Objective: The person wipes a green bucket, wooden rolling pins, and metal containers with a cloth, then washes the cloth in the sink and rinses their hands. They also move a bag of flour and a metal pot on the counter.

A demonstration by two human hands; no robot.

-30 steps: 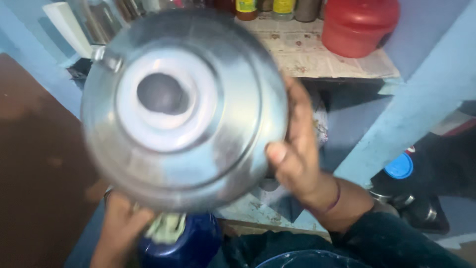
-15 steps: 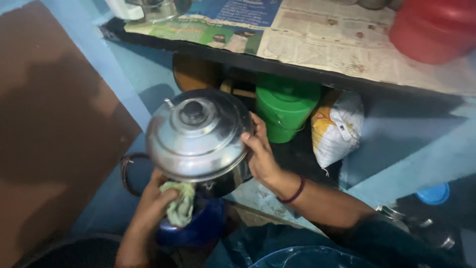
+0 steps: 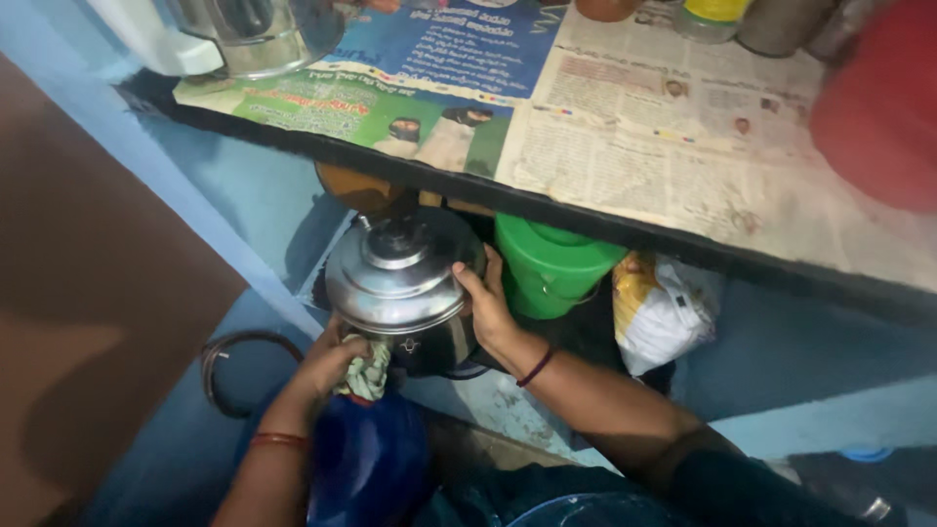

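A round steel pot with a domed lid and knob [image 3: 398,278] is held low, under the edge of a dark shelf. My right hand [image 3: 488,307] grips its right side, fingers on the lid rim. My left hand [image 3: 332,361] is at the pot's lower left, closed on a crumpled greenish cloth [image 3: 368,373] pressed against the pot wall. A blue rounded container [image 3: 366,459] sits just below the cloth and pot.
The shelf [image 3: 625,229] is lined with newspaper and carries a red container [image 3: 878,107], jars and a steel vessel [image 3: 259,34]. Under it stand a green bucket [image 3: 547,273] and a white-and-yellow bag [image 3: 664,312]. A brown door [image 3: 88,322] is at left, a dark ring [image 3: 229,376] on the floor.
The pot has moved away from my face and down toward the space under the shelf. Both hands went with it, and the view now looks further down.
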